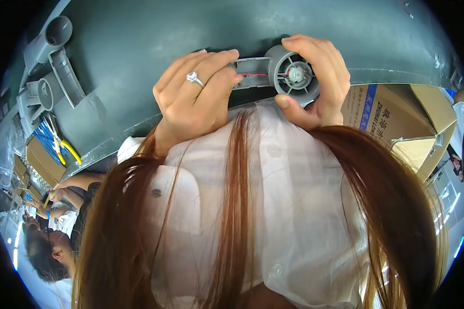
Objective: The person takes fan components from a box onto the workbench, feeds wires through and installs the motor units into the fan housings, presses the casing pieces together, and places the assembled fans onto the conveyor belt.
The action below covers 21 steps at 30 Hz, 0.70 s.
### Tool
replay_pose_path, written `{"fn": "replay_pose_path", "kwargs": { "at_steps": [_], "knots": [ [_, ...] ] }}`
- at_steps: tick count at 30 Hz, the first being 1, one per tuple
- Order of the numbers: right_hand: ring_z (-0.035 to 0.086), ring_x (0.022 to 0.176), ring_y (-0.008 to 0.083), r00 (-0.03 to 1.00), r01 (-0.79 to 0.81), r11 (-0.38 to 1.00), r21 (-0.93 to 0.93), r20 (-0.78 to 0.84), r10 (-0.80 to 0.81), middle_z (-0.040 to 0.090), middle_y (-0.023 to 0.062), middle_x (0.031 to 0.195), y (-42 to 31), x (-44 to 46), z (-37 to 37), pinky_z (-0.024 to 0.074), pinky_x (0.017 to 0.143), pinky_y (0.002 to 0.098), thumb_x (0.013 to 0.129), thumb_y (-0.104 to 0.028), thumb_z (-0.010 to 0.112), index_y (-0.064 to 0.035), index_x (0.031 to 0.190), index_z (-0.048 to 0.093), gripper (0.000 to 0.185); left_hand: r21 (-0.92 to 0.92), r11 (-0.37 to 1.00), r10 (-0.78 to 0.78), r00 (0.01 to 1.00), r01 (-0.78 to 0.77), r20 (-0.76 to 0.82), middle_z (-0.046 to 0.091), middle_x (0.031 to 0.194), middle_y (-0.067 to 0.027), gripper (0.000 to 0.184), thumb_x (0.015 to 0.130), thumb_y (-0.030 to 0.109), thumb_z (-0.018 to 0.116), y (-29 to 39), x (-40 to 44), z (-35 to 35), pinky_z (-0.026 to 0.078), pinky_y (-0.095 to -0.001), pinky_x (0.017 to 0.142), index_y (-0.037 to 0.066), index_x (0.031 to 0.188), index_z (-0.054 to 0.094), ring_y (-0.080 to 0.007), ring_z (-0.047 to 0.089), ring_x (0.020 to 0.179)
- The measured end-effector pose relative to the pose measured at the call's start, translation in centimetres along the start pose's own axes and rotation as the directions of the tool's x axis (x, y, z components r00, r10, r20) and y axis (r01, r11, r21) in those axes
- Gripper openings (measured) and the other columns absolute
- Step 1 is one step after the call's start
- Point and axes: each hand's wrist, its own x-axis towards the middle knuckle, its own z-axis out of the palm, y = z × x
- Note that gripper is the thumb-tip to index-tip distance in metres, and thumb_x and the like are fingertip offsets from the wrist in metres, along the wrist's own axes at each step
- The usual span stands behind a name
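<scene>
Between my two hands is a grey plastic fan housing (pixel 255 67), made of a round barrel and an open, trough-like handle. Inside the barrel sits a small round motor (pixel 297 75) with spokes around it. A thin red wire (pixel 255 74) runs from there along the handle. My left hand (pixel 196 95), with a ring on one finger, is closed on the handle's end, its fingertips pinched together there. The thumb and fingers of my right hand (pixel 325 77) curve around the barrel's far side. Part of the handle is hidden behind my left fingers.
More grey housings (pixel 56 77) lie on the green table (pixel 191 26) at the left. Yellow-handled pliers (pixel 64 147) and blue wires (pixel 45 136) are by its edge. A cardboard box (pixel 392 110) stands at the right. Another person (pixel 51 247) sits at lower left.
</scene>
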Motion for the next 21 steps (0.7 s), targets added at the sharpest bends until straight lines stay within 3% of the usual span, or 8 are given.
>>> {"fn": "replay_pose_path", "kwargs": {
  "at_steps": [8, 14, 21],
  "knots": [
    [0.059, 0.085, 0.0270, 0.999, -0.053, 0.996, 0.069, 0.012, 0.052, 0.064, 0.0102, 0.098, -0.46, 0.10, -0.05, 0.0399, 0.075, 0.0354, 0.061, -0.028, 0.072, -0.0071, 0.102, 0.064, 0.046, -0.013, 1.000, 0.012, 0.999, -0.012, -0.032, 0.069, 0.085, -0.0114, 0.012, 0.071, 0.006, 0.073, -0.35, -0.29, 0.15, 0.046, -0.0291, 0.053, 0.001, 0.071, 0.062, -0.0223, 0.064, 0.063],
    [0.060, 0.085, 0.0248, 0.994, -0.100, 0.992, 0.076, -0.035, 0.103, 0.066, 0.0066, 0.094, -0.42, 0.00, 0.46, 0.0390, 0.074, 0.0357, 0.068, -0.015, 0.064, -0.0085, 0.096, 0.065, 0.029, -0.031, 0.999, -0.017, 0.999, 0.016, -0.041, 0.069, 0.086, -0.0127, 0.012, 0.072, 0.006, 0.073, -0.09, -0.27, 0.13, 0.048, -0.0287, 0.054, 0.001, 0.072, 0.062, -0.0223, 0.064, 0.063],
    [0.060, 0.084, 0.0232, 0.985, -0.156, 0.985, 0.078, -0.058, 0.161, 0.067, 0.0047, 0.092, -0.75, -0.04, 0.56, 0.0394, 0.074, 0.0347, 0.070, -0.012, 0.061, -0.0091, 0.094, 0.065, 0.025, -0.042, 0.999, -0.012, 0.999, 0.011, -0.030, 0.070, 0.088, -0.0127, 0.012, 0.071, 0.004, 0.073, -0.07, -0.36, 0.03, 0.050, -0.0299, 0.058, 0.000, 0.072, 0.061, -0.0234, 0.066, 0.067]
  ]
}}
